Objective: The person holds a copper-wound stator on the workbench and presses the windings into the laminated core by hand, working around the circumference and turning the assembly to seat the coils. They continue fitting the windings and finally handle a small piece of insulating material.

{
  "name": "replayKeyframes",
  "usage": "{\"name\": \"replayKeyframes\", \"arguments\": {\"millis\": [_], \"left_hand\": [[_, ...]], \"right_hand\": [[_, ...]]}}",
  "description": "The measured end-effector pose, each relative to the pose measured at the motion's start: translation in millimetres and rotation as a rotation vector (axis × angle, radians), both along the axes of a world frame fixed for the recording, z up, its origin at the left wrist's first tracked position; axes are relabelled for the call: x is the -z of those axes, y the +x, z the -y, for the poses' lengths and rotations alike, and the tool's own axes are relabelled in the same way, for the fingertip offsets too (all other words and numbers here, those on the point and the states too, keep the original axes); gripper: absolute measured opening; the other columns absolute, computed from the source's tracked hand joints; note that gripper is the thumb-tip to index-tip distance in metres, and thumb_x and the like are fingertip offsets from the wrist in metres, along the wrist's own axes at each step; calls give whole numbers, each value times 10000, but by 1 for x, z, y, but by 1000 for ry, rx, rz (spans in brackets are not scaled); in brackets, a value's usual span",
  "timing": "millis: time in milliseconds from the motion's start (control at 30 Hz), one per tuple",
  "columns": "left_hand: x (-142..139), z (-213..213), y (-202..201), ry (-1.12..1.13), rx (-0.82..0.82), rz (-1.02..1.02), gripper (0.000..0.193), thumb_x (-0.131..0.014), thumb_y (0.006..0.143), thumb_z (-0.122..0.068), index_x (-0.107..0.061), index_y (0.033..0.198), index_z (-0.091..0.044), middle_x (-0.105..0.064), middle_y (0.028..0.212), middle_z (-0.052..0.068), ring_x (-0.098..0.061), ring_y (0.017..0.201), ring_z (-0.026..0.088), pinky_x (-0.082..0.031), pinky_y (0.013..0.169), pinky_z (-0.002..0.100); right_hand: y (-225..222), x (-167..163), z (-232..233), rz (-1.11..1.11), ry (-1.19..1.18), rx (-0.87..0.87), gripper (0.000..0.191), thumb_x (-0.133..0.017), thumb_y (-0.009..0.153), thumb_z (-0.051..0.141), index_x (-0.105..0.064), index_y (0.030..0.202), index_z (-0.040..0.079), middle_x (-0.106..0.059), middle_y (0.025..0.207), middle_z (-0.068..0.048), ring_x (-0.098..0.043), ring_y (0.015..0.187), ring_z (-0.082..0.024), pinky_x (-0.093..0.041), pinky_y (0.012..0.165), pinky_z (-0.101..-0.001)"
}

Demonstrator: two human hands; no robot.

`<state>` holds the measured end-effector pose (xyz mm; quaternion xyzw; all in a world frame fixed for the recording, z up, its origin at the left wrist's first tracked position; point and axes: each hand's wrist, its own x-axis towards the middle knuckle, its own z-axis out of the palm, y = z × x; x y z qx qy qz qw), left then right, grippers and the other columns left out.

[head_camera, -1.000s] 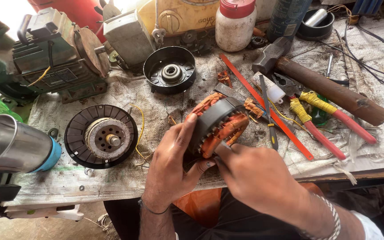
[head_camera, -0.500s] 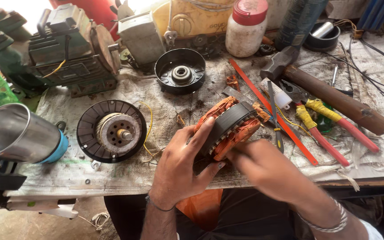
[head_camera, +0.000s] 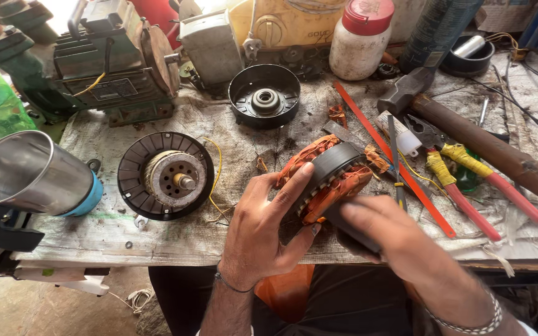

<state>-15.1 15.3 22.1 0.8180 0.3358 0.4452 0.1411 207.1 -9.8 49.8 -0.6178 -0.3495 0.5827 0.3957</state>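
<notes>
Grasping the copper-wound stator [head_camera: 328, 177], left hand [head_camera: 263, 230] and right hand [head_camera: 393, 239] work near a far round black housing [head_camera: 264, 96] holding a bearing hub [head_camera: 265, 98].

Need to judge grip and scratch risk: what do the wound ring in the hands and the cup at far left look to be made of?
Wound ring: dark grey band, likely stacked steel, matte; orange-brown windings look like varnished copper wire. Left hand grips it; right hand touches its lower edge, blurred. Cup: shiny mirror-like body, probably stainless steel, with a blue base that looks like plastic.
</notes>
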Motion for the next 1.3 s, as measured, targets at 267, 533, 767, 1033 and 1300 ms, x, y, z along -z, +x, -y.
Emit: {"name": "replayKeyframes", "arguments": {"millis": [267, 533, 767, 1033, 1300], "left_hand": [[0, -4, 0, -23, -10, -55, 913, -741, 756, -262, -408, 1603, -180, -615, 1187, 200, -624, 1119, 341, -562, 977, 509], [-3, -2, -3, -104, 21, -3, 843, -722, 811, -254, -438, 1601, -179, -625, 1205, 185, -613, 1112, 327, -552, 995, 498], [5, -3, 2, -54, 17, 15, 899, -729, 810, -271, -365, 1628, -195, -580, 1292, 215, -625, 1181, 343, -588, 996, 518], [20, -7, 2, -117, -29, 72, 817, -747, 839, -276, -312, 1513, -124, -500, 1282, 211, -663, 1106, 275, -666, 866, 418], [14, -6, 1, -93, -17, 42, 738, -807, 799, -221, -413, 1413, -110, -511, 1251, 195, -674, 1101, 301, -667, 818, 427]], "right_hand": [[-4, 15, 8, 1255, 435, -624, 274, -604, 944, 358, -747, 1089, 175, -683, 808, -23, -694, 761, -218, -533, 689, -376], [0, 27, 4, 590, 532, -365, 263, -552, 986, 255, -704, 1065, 55, -686, 940, -109, -665, 856, -299, -528, 725, -465], [0, 12, 3, 394, 378, -379, 280, -593, 990, 244, -753, 971, 15, -693, 788, -207, -617, 680, -398, -491, 640, -480], [-24, -6, 6, 1243, 545, -523, 202, -617, 866, 261, -686, 893, 73, -705, 775, -144, -711, 624, -346, -554, 580, -486], [-19, -14, 2, 1286, 395, -510, 280, -585, 937, 354, -683, 919, 93, -707, 779, -119, -726, 650, -320, -570, 608, -475]]}}
